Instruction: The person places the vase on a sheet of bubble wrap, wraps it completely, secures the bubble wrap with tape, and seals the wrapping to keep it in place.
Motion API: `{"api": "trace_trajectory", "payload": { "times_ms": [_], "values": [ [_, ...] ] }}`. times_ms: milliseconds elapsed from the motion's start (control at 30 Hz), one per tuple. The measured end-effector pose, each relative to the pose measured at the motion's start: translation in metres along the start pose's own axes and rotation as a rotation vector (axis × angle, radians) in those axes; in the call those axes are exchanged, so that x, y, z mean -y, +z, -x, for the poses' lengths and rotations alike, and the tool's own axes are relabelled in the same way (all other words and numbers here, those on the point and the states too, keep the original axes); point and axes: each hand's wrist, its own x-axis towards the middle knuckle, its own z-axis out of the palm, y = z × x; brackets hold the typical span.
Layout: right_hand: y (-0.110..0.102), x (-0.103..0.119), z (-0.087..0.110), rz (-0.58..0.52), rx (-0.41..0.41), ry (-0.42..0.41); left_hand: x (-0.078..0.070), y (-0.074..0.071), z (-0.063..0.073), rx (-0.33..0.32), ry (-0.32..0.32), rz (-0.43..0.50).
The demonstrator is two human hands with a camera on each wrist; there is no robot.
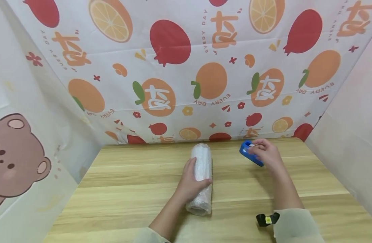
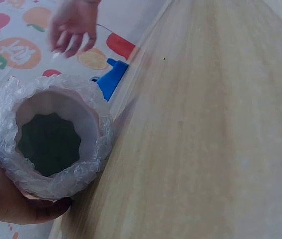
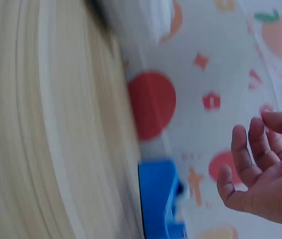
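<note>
A cylinder in clear bubble wrap (image 1: 202, 162) lies lengthwise on the wooden table. My left hand (image 1: 189, 184) grips it from its left side, fingers and thumb spread around it. In the left wrist view the near end of the wrapped cylinder (image 2: 56, 134) shows a pale round rim and a dark, scalloped hollow. To the right, my right hand (image 1: 266, 153) is held over a blue tape dispenser (image 1: 256, 158). Its fingers are bent, thumb and index tips close together (image 3: 263, 172); whether a bit of tape is between them cannot be made out.
The wooden table (image 1: 128, 189) runs back to a fruit-print cloth (image 1: 186, 84). A pale cloth with a bear print (image 1: 19, 158) hangs at the left, and a plain pale one (image 1: 356, 135) at the right. A black strap piece (image 1: 267, 219) sits by my right sleeve.
</note>
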Motion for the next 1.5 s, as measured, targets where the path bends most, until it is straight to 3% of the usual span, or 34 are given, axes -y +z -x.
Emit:
{"api": "trace_trajectory", "payload": {
  "times_ms": [100, 233, 500, 767, 1167, 1500],
  "values": [
    [0.017, 0.007, 0.005, -0.091, 0.086, -0.044, -0.002, 0.003, 0.001, 0.003, 0.023, 0.009],
    [0.032, 0.014, 0.01, -0.182, 0.137, -0.095, -0.005, 0.005, 0.0, 0.019, 0.042, 0.008],
    [0.05, 0.027, 0.011, -0.215, 0.189, -0.176, -0.01, 0.003, -0.004, 0.029, 0.034, -0.004],
    [0.072, 0.024, 0.007, -0.14, 0.239, -0.169, -0.01, 0.001, -0.005, 0.027, 0.037, -0.027],
    [0.117, 0.02, 0.009, -0.203, 0.319, -0.136, -0.006, 0.001, -0.001, 0.02, 0.017, -0.032],
    [0.133, 0.016, 0.009, -0.153, 0.324, -0.103, -0.002, 0.003, 0.001, 0.012, 0.006, -0.044]
  ]
}}
